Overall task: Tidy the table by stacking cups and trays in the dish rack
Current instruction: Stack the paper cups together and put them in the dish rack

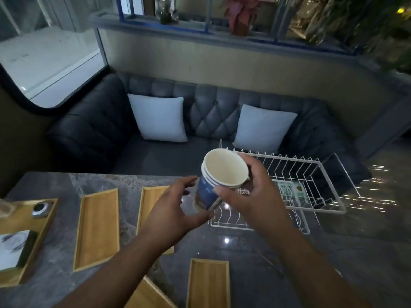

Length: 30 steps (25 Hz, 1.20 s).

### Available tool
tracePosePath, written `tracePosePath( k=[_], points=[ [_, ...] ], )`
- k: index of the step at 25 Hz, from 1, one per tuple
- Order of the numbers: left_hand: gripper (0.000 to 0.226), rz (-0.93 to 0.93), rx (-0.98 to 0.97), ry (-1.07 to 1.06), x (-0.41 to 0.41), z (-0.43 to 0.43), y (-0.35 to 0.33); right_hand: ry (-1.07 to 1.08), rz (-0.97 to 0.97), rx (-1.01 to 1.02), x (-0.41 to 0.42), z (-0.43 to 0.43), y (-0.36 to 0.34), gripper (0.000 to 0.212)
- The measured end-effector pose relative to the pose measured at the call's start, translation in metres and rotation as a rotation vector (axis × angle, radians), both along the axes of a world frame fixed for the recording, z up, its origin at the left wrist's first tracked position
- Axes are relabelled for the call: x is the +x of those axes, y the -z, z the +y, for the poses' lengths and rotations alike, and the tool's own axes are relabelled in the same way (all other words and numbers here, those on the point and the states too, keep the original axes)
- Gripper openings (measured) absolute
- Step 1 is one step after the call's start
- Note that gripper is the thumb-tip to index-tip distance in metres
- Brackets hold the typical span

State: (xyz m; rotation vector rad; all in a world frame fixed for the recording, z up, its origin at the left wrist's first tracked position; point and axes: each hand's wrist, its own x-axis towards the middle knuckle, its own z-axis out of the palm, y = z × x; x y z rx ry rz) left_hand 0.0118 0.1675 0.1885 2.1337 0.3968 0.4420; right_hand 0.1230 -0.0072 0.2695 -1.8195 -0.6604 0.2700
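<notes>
- The nested stack of blue-and-white paper cups (219, 177) is held in the air above the far middle of the grey marble table (255, 258), tilted so its open mouth faces up and back toward the camera; several rims show one inside another, so the cups look already gathered into one.
- The right hand (249, 196) wraps the stack from its 3 o'clock side, fingers closed on the upper wall and thumb across the front, probably so the cups travel together.
- The left hand (175, 210) sits at the stack's 8 o'clock with fingers spread and slack; whether the fingertips touch the cup base I cannot tell.
- The white wire dish rack (289, 185) lies just past the hands, toward 2 o'clock, its bottom mostly bare; the right wrist covers its near corner.
- Shallow rectangular wooden trays are left on the table: one (97, 230) at 9 o'clock, one (151, 205) partly under the left hand, one (209, 283) at 6 o'clock.
- Nothing appears to block the short path to the rack.
</notes>
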Motion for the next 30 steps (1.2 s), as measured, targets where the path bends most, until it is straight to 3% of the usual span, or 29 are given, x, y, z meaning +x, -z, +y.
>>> tracePosePath(
  k=[4, 9, 12, 19, 21, 24, 30],
  points=[
    [0.096, 0.124, 0.118, -0.069, 0.012, -0.012, 0.038, 0.105, 0.008, 0.106, 0.043, -0.031, -0.020, 0.076],
    [0.101, 0.306, 0.095, -0.040, 0.012, -0.036, 0.097, 0.213, -0.027, 0.087, 0.084, -0.056, -0.013, 0.080],
    [0.101, 0.269, 0.046, -0.062, 0.020, -0.049, 0.104, 0.236, -0.034, 0.034, 0.104, -0.058, 0.000, 0.077],
    [0.092, -0.166, 0.223, -0.239, 0.080, -0.049, 0.007, 0.157, -0.035, 0.062, 0.124, -0.040, 0.011, 0.082],
    [0.092, -0.145, 0.316, -0.143, 0.109, -0.044, -0.027, 0.107, -0.066, 0.066, 0.126, -0.037, 0.006, 0.085],
    [0.086, -0.078, 0.301, -0.004, 0.147, -0.044, -0.058, 0.074, -0.050, 0.119, 0.133, -0.033, 0.000, 0.086],
    [0.080, 0.054, 0.238, -0.019, 0.178, -0.043, -0.052, 0.109, -0.070, 0.017, 0.153, -0.027, 0.017, 0.086]
  ],
)
